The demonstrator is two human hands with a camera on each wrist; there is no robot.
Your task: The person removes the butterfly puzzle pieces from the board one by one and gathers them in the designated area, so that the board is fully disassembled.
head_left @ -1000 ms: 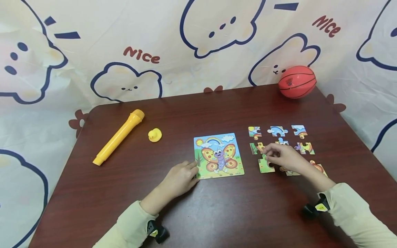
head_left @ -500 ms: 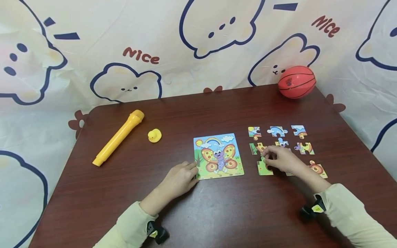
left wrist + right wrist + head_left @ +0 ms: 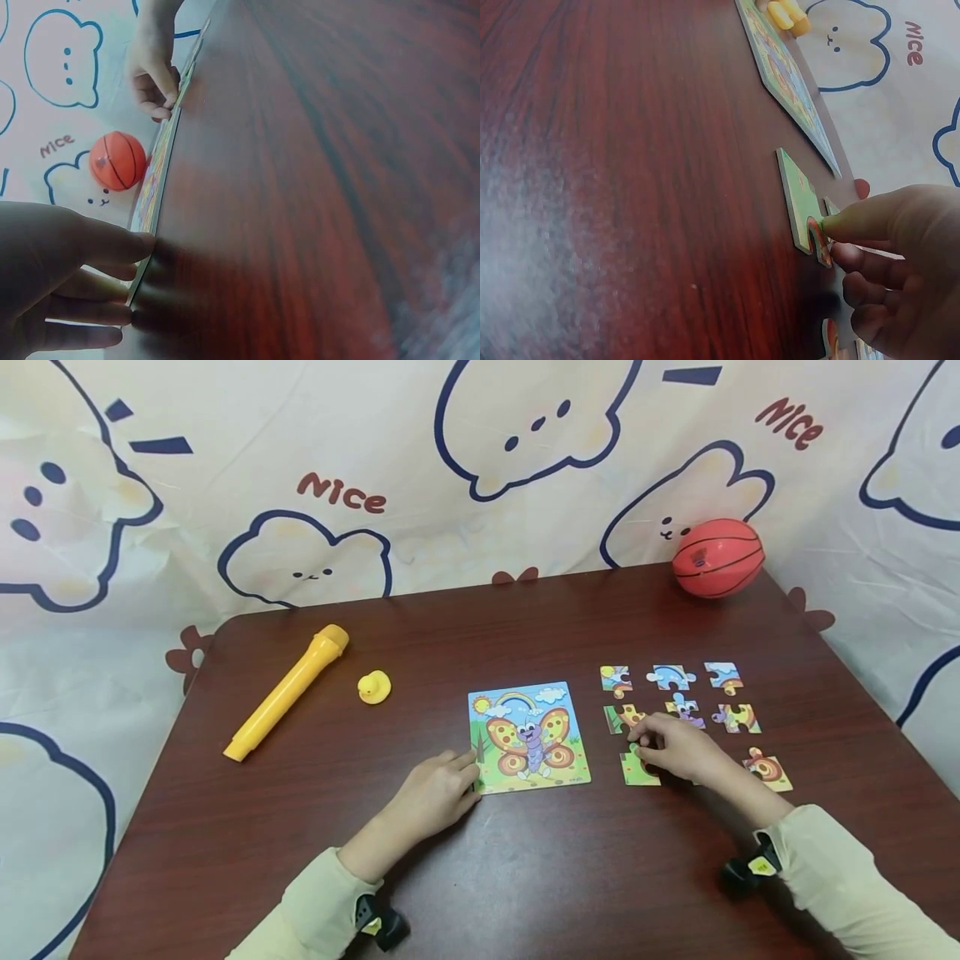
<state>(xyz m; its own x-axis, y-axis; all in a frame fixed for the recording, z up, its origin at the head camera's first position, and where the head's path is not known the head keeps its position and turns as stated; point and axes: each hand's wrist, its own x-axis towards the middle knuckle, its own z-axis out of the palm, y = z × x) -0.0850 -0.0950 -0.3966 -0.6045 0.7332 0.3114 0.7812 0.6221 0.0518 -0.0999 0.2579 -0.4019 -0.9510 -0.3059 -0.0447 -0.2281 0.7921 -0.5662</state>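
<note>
A square butterfly puzzle board (image 3: 536, 727) lies on the table between the hands in the head view. My left hand (image 3: 435, 793) rests at its left edge and near corner. In the left wrist view the fingers (image 3: 82, 311) and thumb (image 3: 112, 241) reach to the board's edge, fairly straight. My right hand (image 3: 681, 745) pinches the knob of a green jigsaw puzzle piece (image 3: 637, 772) between thumb and forefinger. The right wrist view shows this piece (image 3: 799, 199) low at the tabletop, its top partly under the fingertips, the other fingers curled in.
More jigsaw pieces (image 3: 737, 718) lie in rows around the right hand, one mostly hidden beneath it. A yellow toy microphone (image 3: 288, 693) and a yellow rubber duck (image 3: 374, 687) lie on the left. A red toy basketball (image 3: 718, 558) sits at the far right corner, before a patterned cloth.
My right hand has slid slightly left and nearer to me, taking the green puzzle piece with it. More of the pieces behind the hand shows. The left hand stays in place.
</note>
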